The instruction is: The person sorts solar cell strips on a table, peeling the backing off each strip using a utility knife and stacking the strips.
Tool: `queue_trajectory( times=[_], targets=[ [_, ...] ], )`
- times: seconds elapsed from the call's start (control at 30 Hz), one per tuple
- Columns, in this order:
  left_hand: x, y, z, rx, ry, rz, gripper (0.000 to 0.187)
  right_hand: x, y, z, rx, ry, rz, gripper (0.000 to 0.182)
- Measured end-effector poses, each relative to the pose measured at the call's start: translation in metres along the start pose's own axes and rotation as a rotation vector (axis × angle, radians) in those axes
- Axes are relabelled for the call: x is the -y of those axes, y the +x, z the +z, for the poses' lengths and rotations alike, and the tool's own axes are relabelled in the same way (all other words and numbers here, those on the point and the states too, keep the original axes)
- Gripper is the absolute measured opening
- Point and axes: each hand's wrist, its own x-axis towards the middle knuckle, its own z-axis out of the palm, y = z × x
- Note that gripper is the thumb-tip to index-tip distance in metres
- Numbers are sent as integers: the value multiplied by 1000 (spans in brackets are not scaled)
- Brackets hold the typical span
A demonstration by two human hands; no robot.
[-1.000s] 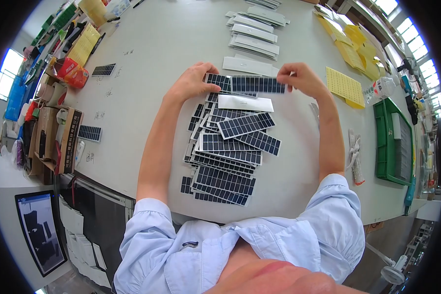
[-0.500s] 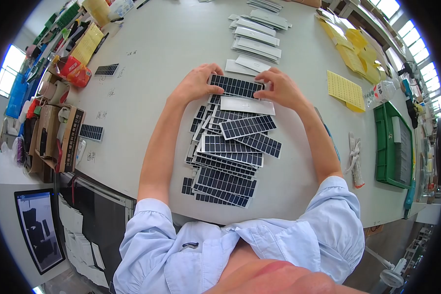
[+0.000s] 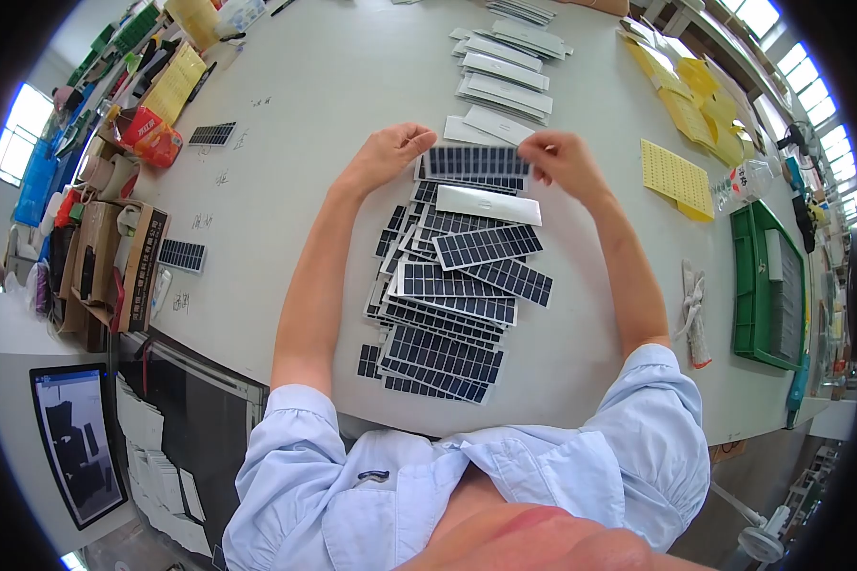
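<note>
Between my hands is a dark gridded panel [image 3: 476, 162], slightly blurred, above the top end of a loose pile of similar panels [image 3: 448, 352]. My right hand [image 3: 564, 164] pinches its right end. At its left end is my left hand [image 3: 391, 157], thumb and fingers pressed together; whether it touches the panel I cannot tell. Just below lies a white strip [image 3: 488, 205], face down on the pile. Beyond my hands, several stacks of white strips [image 3: 505, 84] run away toward the back.
At the left are two single panels [image 3: 211, 134], a red packet [image 3: 149, 136] and a cardboard box [image 3: 141, 266]. On the right lie yellow sheets [image 3: 676, 179], a clear bottle [image 3: 741, 186], a white cord bundle [image 3: 695, 314] and a green crate [image 3: 750, 285].
The panel has shifted right and slightly blurred, with my right hand still on its right end. My left thumb has come off its front face, and the fingers have drawn together.
</note>
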Motion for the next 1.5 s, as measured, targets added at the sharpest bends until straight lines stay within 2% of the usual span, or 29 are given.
queue_trajectory(
  times=[0.1,0.13,0.2,0.33,0.4,0.43,0.5,0.53,0.6,0.7,0.77,0.83,0.9,0.97,1.0,1.03,1.07,1.2,1.27,1.33,1.4,1.43,1.5],
  targets=[
    [-7,-7,-6,63,135,-39,42,2,3,-15,-237,73,-43,15],
    [-8,-7,-4,65,131,-37,42,-2,4,-16,-239,70,-42,15],
    [-10,-11,0,47,361,130,44,-13,7,-15,-441,-338,-397,15],
    [-22,-12,0,57,279,33,45,-12,4,-7,-432,-538,-433,14],
    [-24,-13,0,56,238,18,42,-1,-1,-6,-241,-433,-187,16],
    [-23,-12,0,56,237,19,42,4,-3,-5,-241,-434,-187,16],
    [-19,-11,1,47,222,38,40,9,-5,-1,62,-288,79,19],
    [-19,-11,2,47,222,37,40,1,-4,3,63,-302,4,20],
    [-23,-12,9,-41,371,92,35,1,-4,6,78,-256,30,18],
    [-35,-14,18,-141,479,61,35,-1,0,4,97,-167,57,16],
    [-17,-3,19,-185,388,54,36,-2,1,0,100,-120,61,15],
    [-8,3,12,-228,296,48,39,2,0,-4,27,6,25,15],
    [-2,4,2,-221,119,22,37,1,3,-7,-145,68,-46,16],
    [-1,-4,1,-184,135,43,31,0,6,-8,-342,72,-75,15],
    [-2,-8,1,-135,230,97,30,-5,7,-8,-342,72,-75,15],
    [-2,-10,1,-84,323,151,31,-12,9,-8,-423,-120,-235,15],
    [-3,-8,0,-39,339,124,36,-18,9,-7,-501,-312,-394,16],
    [-20,-12,-1,-28,307,49,35,-17,6,-5,-421,-544,-411,17],
    [-18,-10,-1,-42,275,82,32,-4,0,3,-227,-332,-261,18],
    [-16,-8,1,-47,197,55,29,3,-3,12,-159,-327,-244,19],
    [-15,-6,0,-49,121,28,26,4,-6,17,19,-214,-92,18],
    [-15,-5,0,-72,61,42,23,0,-3,16,35,-110,-37,16],
    [-17,-4,-2,-97,0,57,20,1,1,11,-55,-21,-58,14]
  ],
)
